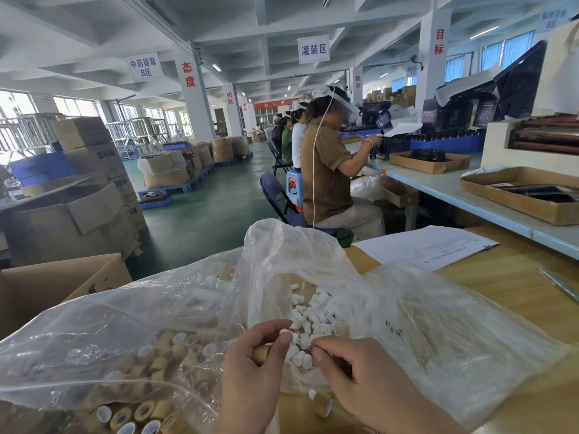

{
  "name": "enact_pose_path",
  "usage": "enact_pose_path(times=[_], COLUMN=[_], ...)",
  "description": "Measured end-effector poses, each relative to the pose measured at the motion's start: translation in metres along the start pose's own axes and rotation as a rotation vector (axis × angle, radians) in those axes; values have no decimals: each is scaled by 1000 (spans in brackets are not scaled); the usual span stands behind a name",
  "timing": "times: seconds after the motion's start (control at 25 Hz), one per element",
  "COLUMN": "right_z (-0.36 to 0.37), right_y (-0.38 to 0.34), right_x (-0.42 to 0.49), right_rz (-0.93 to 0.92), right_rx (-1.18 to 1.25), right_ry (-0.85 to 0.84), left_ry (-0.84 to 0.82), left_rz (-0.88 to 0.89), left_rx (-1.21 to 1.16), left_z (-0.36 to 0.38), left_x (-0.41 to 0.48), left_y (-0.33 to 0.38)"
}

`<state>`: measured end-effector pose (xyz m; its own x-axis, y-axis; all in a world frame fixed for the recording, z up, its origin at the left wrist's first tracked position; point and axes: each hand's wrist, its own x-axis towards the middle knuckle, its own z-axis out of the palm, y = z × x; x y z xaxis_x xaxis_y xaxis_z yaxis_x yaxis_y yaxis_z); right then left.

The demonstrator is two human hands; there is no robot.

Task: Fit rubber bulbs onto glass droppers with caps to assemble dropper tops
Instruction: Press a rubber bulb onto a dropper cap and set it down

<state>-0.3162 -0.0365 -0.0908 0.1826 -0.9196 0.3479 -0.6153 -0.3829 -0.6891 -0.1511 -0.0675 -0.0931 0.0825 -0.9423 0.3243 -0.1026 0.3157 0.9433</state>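
My left hand [260, 352] grips a tan wood-look cap [261, 355] with a white rubber bulb [286, 332] at its fingertips. My right hand [347, 368] pinches a clear glass dropper tube [304, 342] whose end meets the bulb. Behind my hands an open clear bag holds several loose white bulbs [313, 311]. At the left a bigger clear bag holds several tan caps [163, 355] with white liners. An assembled dropper top [322, 402] lies on the table under my right wrist.
The wooden table [517, 292] carries a printed sheet [426, 245] and a flat clear bag [454, 333] at the right. A cardboard box [47, 286] stands at the left. Seated workers [332, 177] line a long bench ahead, with cartons and pallets across the green floor.
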Motion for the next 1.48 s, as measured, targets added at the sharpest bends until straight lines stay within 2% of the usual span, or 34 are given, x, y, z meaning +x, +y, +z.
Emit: enact_pose_path(times=[0.36, 0.76, 0.96, 1.08, 1.28, 1.48], right_z=[2, 5, 6, 4, 7, 10], right_y=[3, 14, 14, 7, 8, 8], right_x=[0, -1, -2, 1, 2, 1], right_rz=[-77, -190, -161, -153, -234, -262], right_rx=[-126, -346, -422, -493, -573, -572], right_ry=[6, 98, 148, 122, 257, 265], left_ry=[-42, -63, -61, -61, -60, -50], left_rz=[-71, -85, -108, -105, -122, -124], left_rx=[-24, 33, 24, 43, 39, 58], left_z=[-2, -2, -1, 0, 0, 0], left_x=[1, 0, 1, 1, 1, 1], left_y=[2, 2, 2, 2, 2, 1])
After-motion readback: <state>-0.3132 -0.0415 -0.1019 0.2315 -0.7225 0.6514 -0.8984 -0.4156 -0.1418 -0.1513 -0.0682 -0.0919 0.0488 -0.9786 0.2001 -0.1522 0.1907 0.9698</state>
